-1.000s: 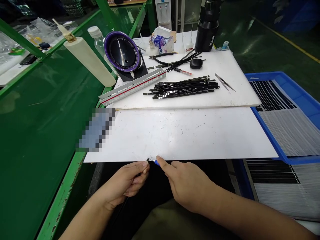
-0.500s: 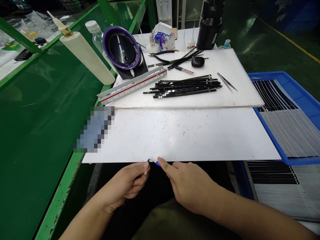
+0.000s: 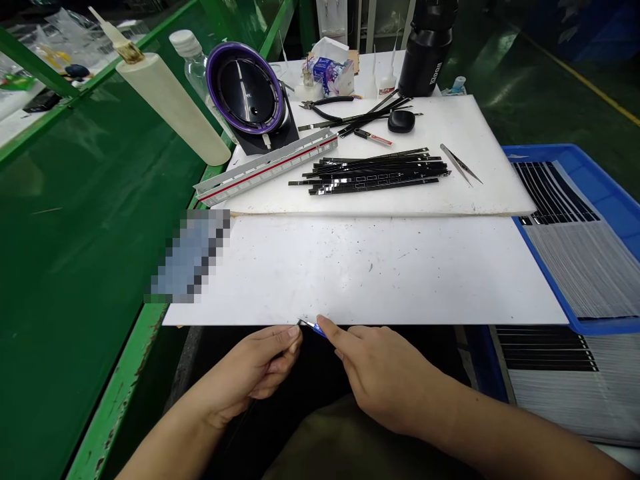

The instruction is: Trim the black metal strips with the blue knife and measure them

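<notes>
At the front edge of the white board [image 3: 370,280], my left hand [image 3: 265,360] pinches a thin black strip [image 3: 300,323] between thumb and forefinger. Only its small dark end shows; the curled fingers hide most of the rest. My right hand [image 3: 385,367] grips a slim tool with a blue handle [image 3: 318,329], the forefinger stretched along it. The tool's thin metal tip points left and meets or nearly meets the strip's end; I cannot tell which kind of tool it is. A pile of black strips [image 3: 375,173] lies further back on the white foam pad [image 3: 480,193].
Tweezers [image 3: 461,165], pliers [image 3: 325,107], a red-and-black pen-like item [image 3: 373,137] and a black case [image 3: 401,121] lie on the pad. A grey scale ruler [image 3: 267,167] and a purple-rimmed round device [image 3: 245,90] stand left. On the right, a blue tray [image 3: 610,180] holds strips.
The view has shifted slightly. Both hands keep their holds, and the tool's blue handle shows a little more beside the right forefinger.
</notes>
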{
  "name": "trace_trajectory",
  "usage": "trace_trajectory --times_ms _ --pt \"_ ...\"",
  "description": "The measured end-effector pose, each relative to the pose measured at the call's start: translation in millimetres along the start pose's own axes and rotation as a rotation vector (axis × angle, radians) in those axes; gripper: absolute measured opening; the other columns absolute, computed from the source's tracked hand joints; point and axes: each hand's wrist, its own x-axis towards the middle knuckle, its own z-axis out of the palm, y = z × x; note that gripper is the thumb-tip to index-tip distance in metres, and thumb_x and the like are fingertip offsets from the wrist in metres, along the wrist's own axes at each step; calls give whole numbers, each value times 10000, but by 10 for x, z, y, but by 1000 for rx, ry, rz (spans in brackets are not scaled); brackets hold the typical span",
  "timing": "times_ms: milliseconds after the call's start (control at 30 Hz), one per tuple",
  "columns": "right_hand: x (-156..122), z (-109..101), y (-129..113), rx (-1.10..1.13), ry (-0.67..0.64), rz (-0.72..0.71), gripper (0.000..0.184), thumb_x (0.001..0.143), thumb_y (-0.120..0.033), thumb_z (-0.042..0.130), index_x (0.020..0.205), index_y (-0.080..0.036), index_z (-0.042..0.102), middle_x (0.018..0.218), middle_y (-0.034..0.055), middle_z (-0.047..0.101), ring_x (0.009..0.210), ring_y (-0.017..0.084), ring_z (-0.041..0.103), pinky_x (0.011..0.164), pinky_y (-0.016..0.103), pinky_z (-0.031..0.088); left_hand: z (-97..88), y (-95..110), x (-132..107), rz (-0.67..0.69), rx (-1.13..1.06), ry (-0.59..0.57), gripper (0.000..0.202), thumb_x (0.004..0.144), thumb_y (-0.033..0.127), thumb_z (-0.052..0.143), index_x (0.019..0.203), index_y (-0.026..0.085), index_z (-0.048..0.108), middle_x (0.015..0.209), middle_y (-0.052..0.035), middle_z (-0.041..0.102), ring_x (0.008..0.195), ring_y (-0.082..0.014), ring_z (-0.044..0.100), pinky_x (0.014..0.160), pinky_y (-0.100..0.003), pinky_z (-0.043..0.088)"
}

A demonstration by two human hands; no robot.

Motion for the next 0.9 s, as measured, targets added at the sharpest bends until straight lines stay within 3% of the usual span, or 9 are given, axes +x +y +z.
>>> trace_trajectory --times_ms 533,733,900 --pt "-21 147 -62 -334 15 15 727 821 -93 427 1530 -161 281 813 54 615 491 163 501 424 314 186 34 -9 -27 20 16 13 420 849 545 594 707 177 452 559 68 332 428 -39 148 383 -173 84" --pt "-112 114 -6 -101 104 93 644 921 -127 385 1543 -216 245 845 36 628 581 154 542 506 286 343 174 -87 -128 72 6 89 358 869 533 571 822 179 553 581 51 373 463 -61 231 415 -181 146" --pt "-132 33 13 25 112 118 573 962 -157 356 1527 -234 299 878 48 657 691 179 602 613 299 434 200 -97 -94 80 -96 102 397 900 517 484 914 150 636 598 31 384 498 -75 235 435 -179 201"
